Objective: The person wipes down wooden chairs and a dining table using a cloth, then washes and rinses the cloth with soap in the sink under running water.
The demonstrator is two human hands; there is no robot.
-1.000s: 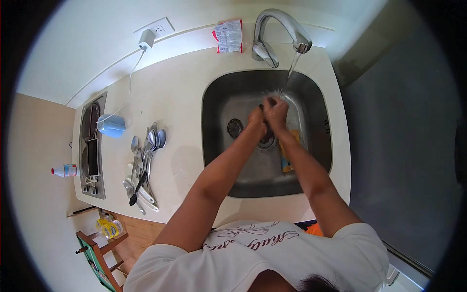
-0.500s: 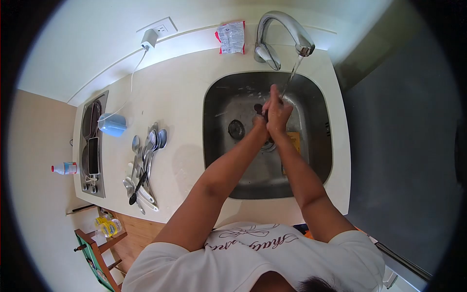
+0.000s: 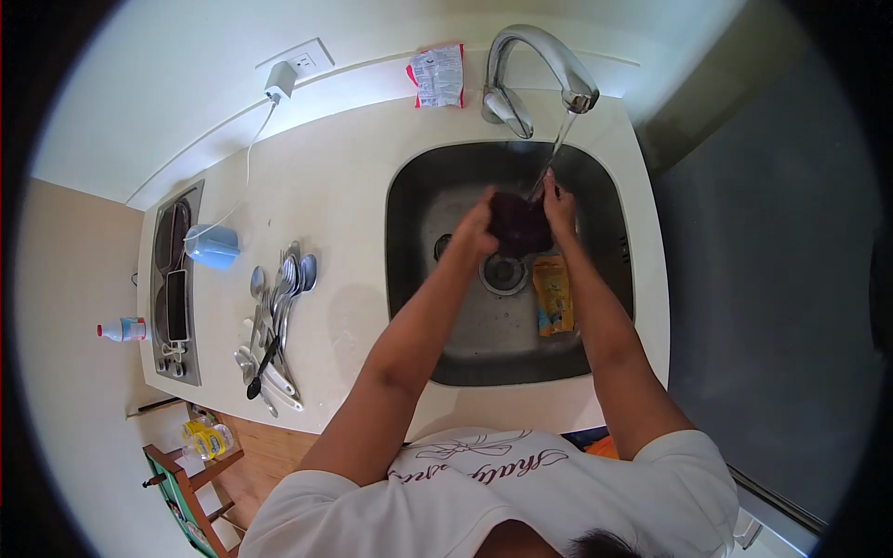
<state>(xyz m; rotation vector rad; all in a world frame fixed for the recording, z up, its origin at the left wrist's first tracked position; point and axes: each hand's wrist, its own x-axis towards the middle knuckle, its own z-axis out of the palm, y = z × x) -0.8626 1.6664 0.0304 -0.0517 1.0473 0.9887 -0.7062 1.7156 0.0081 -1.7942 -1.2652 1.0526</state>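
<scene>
Between my two hands a dark maroon cloth point(image 3: 521, 226) is spread out over the sink point(image 3: 437, 358). My left hand point(image 3: 478, 223) grips its left edge, and my right hand point(image 3: 560, 208) grips its upper right edge. Water runs from the chrome faucet point(image 3: 558, 70) down onto the cloth beside my right hand. Below the cloth lies the drain point(image 3: 504, 273). A yellow pouch point(image 3: 554, 295) rests on the sink floor just right of the drain. Partly behind my left wrist is a dark round piece point(image 3: 442, 246), perhaps a strainer.
Left of the sink, a pile of spoons, forks and other cutlery point(image 3: 279, 312) lies on the counter point(image 3: 344, 214). Farther left are a light blue cup point(image 3: 212, 245) and a phone point(image 3: 177, 305) on a cooktop point(image 3: 191, 358). A red-and-white packet point(image 3: 437, 76) leans behind the sink.
My hands were pressed together around the bunched cloth; now they are apart, with the cloth opened out between them. The drain and yellow pouch are more fully visible.
</scene>
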